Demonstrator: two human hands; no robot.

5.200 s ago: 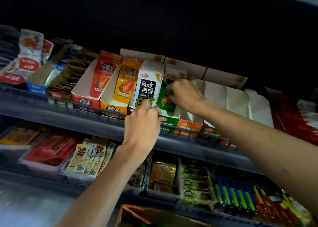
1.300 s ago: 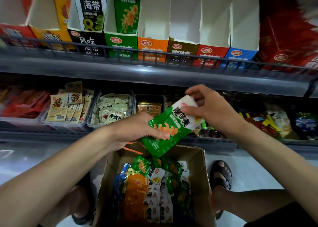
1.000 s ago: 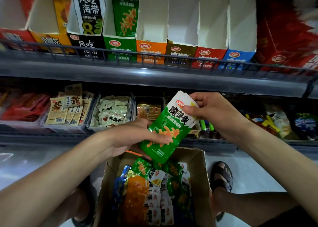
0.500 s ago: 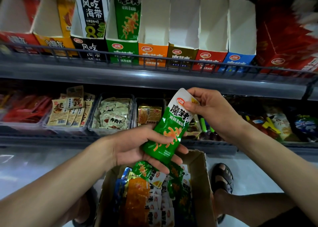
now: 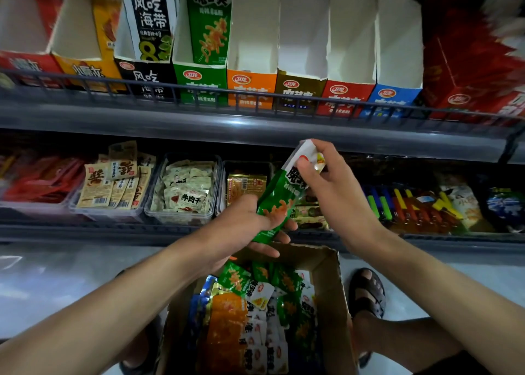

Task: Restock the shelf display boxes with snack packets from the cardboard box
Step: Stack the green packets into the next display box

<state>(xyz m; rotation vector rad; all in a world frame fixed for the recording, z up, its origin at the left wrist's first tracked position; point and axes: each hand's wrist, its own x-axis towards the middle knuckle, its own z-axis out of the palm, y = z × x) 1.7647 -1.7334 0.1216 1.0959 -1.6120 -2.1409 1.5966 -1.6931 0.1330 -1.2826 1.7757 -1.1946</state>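
Both hands hold a stack of green snack packets (image 5: 279, 202) above the cardboard box (image 5: 331, 286). My left hand (image 5: 244, 227) cups the stack's lower end. My right hand (image 5: 329, 181) pinches its white top end. The box on the floor holds several green, orange and blue packets (image 5: 255, 309). On the upper shelf stands a row of display boxes: the green one (image 5: 200, 82) has green packets in it, while the orange (image 5: 251, 87), brown (image 5: 299, 90), red (image 5: 345, 96) and blue (image 5: 393, 99) ones show only white insides.
A wire rail (image 5: 255, 96) runs along the upper shelf's front edge. The lower shelf carries clear trays of small snacks (image 5: 184, 187) and coloured items at the right (image 5: 412, 204). My sandalled foot (image 5: 366, 292) rests right of the box. Red packs (image 5: 468, 62) fill the upper right.
The green packets have been raised out of the box and turned more upright between my hands. My right hand has shifted up along the top end. Earlier both hands were at the upper shelf boxes.
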